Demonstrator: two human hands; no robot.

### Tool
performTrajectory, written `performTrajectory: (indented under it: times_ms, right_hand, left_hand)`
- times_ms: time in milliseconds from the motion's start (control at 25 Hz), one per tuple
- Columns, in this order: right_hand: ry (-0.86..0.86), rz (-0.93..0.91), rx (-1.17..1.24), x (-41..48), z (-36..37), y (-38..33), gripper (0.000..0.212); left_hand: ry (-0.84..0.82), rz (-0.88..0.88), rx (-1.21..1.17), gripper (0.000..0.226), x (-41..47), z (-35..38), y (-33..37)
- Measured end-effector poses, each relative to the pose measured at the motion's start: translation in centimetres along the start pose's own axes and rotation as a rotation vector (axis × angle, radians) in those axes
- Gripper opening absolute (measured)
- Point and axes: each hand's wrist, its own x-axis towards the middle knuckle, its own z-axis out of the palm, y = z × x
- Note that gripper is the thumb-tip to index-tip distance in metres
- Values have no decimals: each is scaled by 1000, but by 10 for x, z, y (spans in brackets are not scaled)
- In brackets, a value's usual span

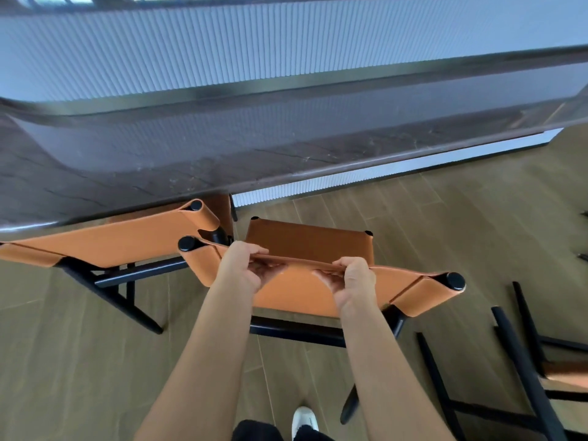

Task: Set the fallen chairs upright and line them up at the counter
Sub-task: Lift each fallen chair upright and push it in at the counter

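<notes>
An upright chair (305,240) with an orange leather seat and black frame stands in front of me, facing the dark counter (159,173). My left hand (241,265) and my right hand (353,278) both grip the top edge of its orange backrest (296,291), fingers curled over it. A second upright orange chair (111,237) stands to its left, tucked under the counter edge. A fallen chair (525,364) lies at the lower right, black legs pointing up and toward me, a bit of orange seat showing.
The counter runs across the view, with a white ribbed base panel (350,183) below it. Wood-look floor (461,224) stretches to the right. More black chair parts (584,256) show at the right edge. My white shoe (304,418) is below.
</notes>
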Motion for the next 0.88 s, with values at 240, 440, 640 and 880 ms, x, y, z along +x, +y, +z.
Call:
performTrajectory:
  times_ms: [240,440,640,880]
  right_hand:
    - [1,-30,10,14,26,-22,35]
    - [24,-52,17,23,48,-39,29]
    - [43,-46,-17,32,61,-50,16]
    - [28,-58,-15,48,78,-69,21]
  left_hand:
    - [8,48,0,8,10,28,24]
    - [-9,46,15,8,19,49,45]
    - [-62,24,-19,4,25,62,61]
    - [-44,41,53,8,31,83,81]
